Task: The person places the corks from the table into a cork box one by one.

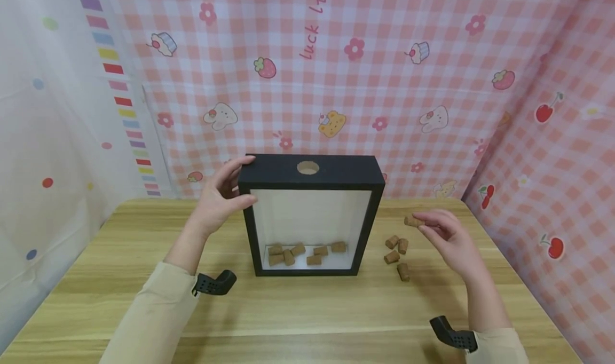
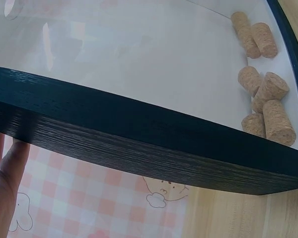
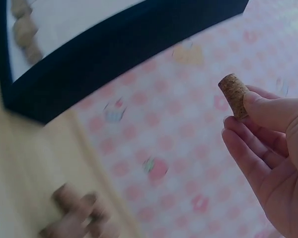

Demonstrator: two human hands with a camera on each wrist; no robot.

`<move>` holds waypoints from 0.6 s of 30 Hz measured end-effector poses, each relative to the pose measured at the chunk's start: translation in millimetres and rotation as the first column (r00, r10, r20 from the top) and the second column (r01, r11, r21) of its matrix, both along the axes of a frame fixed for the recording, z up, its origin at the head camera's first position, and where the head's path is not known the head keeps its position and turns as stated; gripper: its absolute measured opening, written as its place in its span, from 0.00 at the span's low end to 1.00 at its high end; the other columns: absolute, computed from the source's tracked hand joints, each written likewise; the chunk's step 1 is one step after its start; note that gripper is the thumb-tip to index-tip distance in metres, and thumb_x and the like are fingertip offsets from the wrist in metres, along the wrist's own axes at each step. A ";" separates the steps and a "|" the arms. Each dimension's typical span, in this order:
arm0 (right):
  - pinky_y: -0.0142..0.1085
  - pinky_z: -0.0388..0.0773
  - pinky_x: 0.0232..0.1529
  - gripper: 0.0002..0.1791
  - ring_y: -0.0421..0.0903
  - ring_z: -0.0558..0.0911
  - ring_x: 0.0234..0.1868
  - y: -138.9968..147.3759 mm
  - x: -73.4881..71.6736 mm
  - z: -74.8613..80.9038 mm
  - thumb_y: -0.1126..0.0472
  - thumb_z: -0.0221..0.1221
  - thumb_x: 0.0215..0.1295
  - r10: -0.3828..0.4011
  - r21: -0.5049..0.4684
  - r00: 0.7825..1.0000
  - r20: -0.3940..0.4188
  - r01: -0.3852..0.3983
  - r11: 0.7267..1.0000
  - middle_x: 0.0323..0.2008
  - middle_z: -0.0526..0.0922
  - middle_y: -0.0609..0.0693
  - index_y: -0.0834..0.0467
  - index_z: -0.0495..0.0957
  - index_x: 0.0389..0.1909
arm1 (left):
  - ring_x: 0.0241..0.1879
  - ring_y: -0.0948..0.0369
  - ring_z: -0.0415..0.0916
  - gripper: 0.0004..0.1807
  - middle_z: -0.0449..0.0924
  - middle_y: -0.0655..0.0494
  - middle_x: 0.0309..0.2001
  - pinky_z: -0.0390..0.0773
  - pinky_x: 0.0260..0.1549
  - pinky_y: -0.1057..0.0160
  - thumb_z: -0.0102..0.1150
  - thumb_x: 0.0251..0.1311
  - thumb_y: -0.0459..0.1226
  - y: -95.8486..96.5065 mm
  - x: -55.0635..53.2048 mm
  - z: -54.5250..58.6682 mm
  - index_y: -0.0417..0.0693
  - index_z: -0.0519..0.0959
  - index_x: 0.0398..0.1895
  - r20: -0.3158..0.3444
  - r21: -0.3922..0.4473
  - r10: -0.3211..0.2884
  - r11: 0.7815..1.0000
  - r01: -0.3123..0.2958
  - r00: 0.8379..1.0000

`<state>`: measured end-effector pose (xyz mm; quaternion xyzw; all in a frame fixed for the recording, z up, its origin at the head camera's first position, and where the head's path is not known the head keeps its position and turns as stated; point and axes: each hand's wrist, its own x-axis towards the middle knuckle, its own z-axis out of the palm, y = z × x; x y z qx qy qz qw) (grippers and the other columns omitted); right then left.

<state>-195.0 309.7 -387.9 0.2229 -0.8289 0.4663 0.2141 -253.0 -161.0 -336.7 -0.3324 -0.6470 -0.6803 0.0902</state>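
A black shadow box frame (image 1: 311,172) stands upright on the table, with a clear front and a round hole in its top. Several corks (image 1: 314,259) lie on its white floor; the left wrist view shows the corks (image 2: 270,94) close up. My left hand (image 1: 216,204) grips the box at its upper left corner, thumb on the front edge. To the right of the box, my right hand (image 1: 447,238) pinches a cork (image 3: 233,94) between thumb and fingers, above the table and apart from the box.
Several loose corks (image 1: 392,256) lie on the wooden table (image 1: 298,310) between the box and my right hand. A pink checked cloth (image 1: 288,102) hangs behind the table, and another patterned cloth (image 1: 552,156) hangs along the right side.
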 end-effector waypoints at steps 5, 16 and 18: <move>0.22 0.75 0.44 0.17 0.37 0.77 0.43 -13.2 -8.8 30.4 0.85 0.55 0.61 0.055 -0.031 0.990 -0.129 -0.059 0.998 0.46 0.79 0.44 0.73 0.80 0.49 | 0.55 0.57 0.76 0.38 0.77 0.54 0.60 0.77 0.45 0.64 0.64 0.54 0.20 -0.1 0.3 0.5 0.51 0.71 0.69 0.004 -0.012 0.014 1.000 -0.014 1.000; 0.23 0.74 0.46 0.18 0.37 0.77 0.47 -36.3 -20.8 96.2 0.86 0.59 0.57 0.068 0.044 0.947 -0.312 -0.057 0.997 0.47 0.79 0.50 0.72 0.81 0.48 | 0.55 0.56 0.76 0.38 0.77 0.53 0.60 0.77 0.45 0.64 0.64 0.54 0.20 -0.4 -0.6 -0.1 0.52 0.71 0.69 0.004 -0.018 0.016 1.000 -0.016 1.000; 0.24 0.74 0.48 0.19 0.38 0.77 0.48 -41.9 -22.5 105.2 0.86 0.59 0.56 0.100 0.059 0.937 -0.334 -0.085 0.995 0.47 0.79 0.53 0.72 0.81 0.48 | 0.55 0.56 0.76 0.38 0.77 0.53 0.60 0.77 0.45 0.64 0.63 0.54 0.20 -0.7 -0.6 -0.2 0.51 0.71 0.69 0.003 -0.015 0.013 1.000 -0.013 1.000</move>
